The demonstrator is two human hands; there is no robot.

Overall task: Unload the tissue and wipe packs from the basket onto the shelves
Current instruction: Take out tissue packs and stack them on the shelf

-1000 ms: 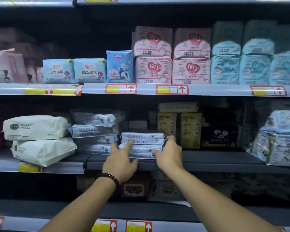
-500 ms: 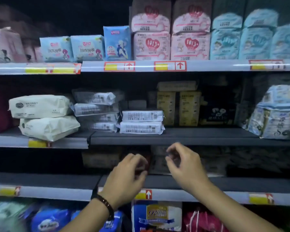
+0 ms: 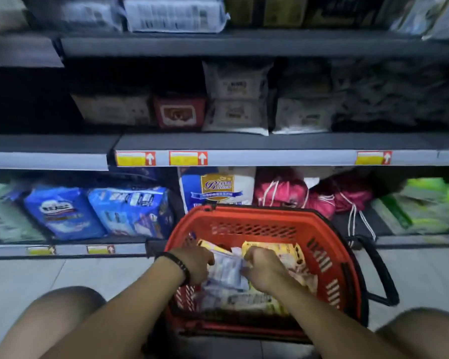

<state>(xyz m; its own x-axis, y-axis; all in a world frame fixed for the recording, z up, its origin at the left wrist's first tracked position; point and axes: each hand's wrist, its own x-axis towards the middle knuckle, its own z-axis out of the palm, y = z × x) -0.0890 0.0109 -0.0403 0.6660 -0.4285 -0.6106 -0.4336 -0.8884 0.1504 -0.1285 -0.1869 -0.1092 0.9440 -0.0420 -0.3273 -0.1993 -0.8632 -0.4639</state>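
Both our hands are down inside the red basket [image 3: 254, 230], which stands on the tiled floor [image 3: 62, 275] just in front of the bottom shelf [image 3: 70, 251]. Our left hand [image 3: 196, 264], with a dark band [image 3: 182, 265] at the wrist, has its fingers curled over the left edge of a pale pack [image 3: 226, 272] lying on top of the load. Our right hand [image 3: 263, 268] is curled round the same pack's right edge, so the two hands grip it between them. The view is smeared here, and we cannot tell whether the pack is lifted clear of the others. Just beyond the right hand, in the basket, lies a yellow pack [image 3: 278, 250], and more packs lie under our wrists towards the basket's near wall. The black handle [image 3: 381, 275] hangs folded down on the basket's right side.

Behind the basket, on the bottom shelf, stands a white and blue pack [image 3: 215, 189] with a gold label. Left of the basket are two blue packs [image 3: 62, 211]. Right of the basket are pink drawstring bags [image 3: 283, 194] and, farther right, green packs [image 3: 425, 206]. Above the basket, the next shelf [image 3: 270, 145] carries white packs [image 3: 236, 99] and a red pack [image 3: 179, 112], with yellow price tags [image 3: 135, 158] on its front edge.
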